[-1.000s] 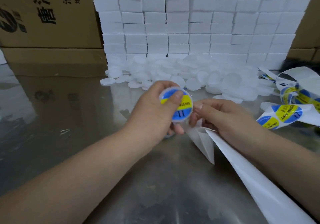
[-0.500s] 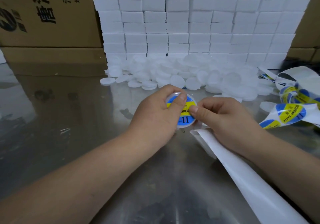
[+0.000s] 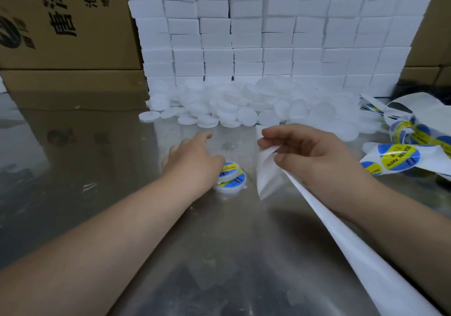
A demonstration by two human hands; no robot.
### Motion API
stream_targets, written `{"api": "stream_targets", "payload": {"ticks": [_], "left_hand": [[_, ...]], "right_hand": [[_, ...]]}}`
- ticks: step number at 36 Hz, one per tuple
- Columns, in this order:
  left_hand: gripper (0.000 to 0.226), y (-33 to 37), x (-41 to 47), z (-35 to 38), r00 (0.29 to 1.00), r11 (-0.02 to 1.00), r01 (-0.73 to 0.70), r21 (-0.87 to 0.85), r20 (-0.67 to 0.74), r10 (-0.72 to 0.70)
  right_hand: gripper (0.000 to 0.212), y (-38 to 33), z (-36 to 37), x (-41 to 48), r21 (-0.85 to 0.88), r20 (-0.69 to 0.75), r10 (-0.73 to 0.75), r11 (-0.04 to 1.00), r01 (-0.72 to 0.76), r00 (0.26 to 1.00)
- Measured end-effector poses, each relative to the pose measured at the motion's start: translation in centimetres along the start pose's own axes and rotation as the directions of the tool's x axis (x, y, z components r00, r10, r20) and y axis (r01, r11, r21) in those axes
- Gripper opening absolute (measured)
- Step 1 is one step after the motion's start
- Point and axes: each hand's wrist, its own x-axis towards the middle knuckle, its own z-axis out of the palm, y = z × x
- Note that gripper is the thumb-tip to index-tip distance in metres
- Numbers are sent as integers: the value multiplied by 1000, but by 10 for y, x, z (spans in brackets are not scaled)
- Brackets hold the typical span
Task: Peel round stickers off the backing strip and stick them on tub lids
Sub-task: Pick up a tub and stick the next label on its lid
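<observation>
My left hand [image 3: 192, 161] is at frame centre, fingers stretched forward and loose, holding nothing. Two labelled lids [image 3: 231, 176] lie stacked on the shiny metal table [image 3: 219, 262], touching or just beside the thumb side of that hand, partly hidden by it.

My right hand [image 3: 314, 154], right of centre, pinches the top end of the bare white backing strip [image 3: 267, 176] between thumb and curled fingers. The strip runs off to the lower right corner.

The pile of plain white lids [image 3: 244, 108] lies above both hands, apart from the fingertips. At the right edge lies a curled strip of stickers [image 3: 400, 157], blue and yellow, reading "PASTE" and "II"; the rest is only partly legible.

A wall of white blocks [image 3: 268, 34] stands behind. The cardboard box [image 3: 73, 22] in the upper left is printed "唐泽", "沧州" and "地址".
</observation>
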Motion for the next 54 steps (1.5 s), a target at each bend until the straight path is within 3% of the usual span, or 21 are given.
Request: {"api": "stream_targets", "payload": {"ticks": [2,4,8,11,13,15,18,24,27,30,32,34,39,45,47,50,52,54], "left_hand": [[40,1,-2,-3,985,978,-146,-149,-113,130],[29,10,-9,-8,973,875,-230,-426,-105,204],[21,22,-29,-8,932,731,-174,-660,129,339],[15,26,-34,-9,927,628,-66,-776,186,327],[27,28,-34,-13,921,538,17,-843,223,321],[30,28,-34,-15,912,483,65,-873,248,326],[16,29,-34,-16,922,453,49,-890,214,321],[23,31,-34,-20,947,402,76,-912,193,258],[22,32,-32,-22,974,371,92,-924,161,160],[23,31,-30,-26,977,331,162,-930,199,80],[23,31,-31,-27,972,320,197,-927,227,58],[23,31,-32,-28,975,322,197,-926,220,36],[21,34,-34,-32,967,282,225,-933,250,53],[27,33,-34,-31,974,458,110,-882,188,127],[28,32,-35,-29,971,591,10,-807,148,186],[32,30,-39,-22,939,781,-165,-603,146,311],[31,30,-43,-16,899,822,-179,-541,249,360],[28,31,-46,-13,873,841,-167,-514,320,369]], "right_hand": [[41,-1,0,0,11,11,-9,1000,9,1000],[40,-3,-1,-2,31,35,-27,999,26,999],[35,-9,-1,-5,71,94,-96,994,89,991],[30,-12,-2,-6,102,82,-97,991,88,992],[37,-12,-3,-6,106,59,-88,991,82,994],[40,-13,-3,-7,98,68,-85,992,79,994],[23,-15,0,-9,98,157,-93,992,79,983],[20,-12,1,-14,104,310,-7,994,-26,951],[22,-11,2,-12,72,211,16,997,-32,977],[17,-10,2,-9,-89,99,32,996,-23,995],[10,-9,2,-8,-127,60,79,989,-71,995],[17,-7,1,-7,-155,4,126,980,-123,992],[32,-2,-1,2,-2,-164,255,966,-259,953],[40,-2,-10,11,365,-223,460,857,-364,859],[41,-3,-10,10,427,-199,459,836,-346,866],[18,-3,-7,8,407,-224,400,867,-288,889],[7,-1,-6,8,320,-277,350,912,-258,895],[12,1,-6,8,252,-304,318,936,-246,898]]}}
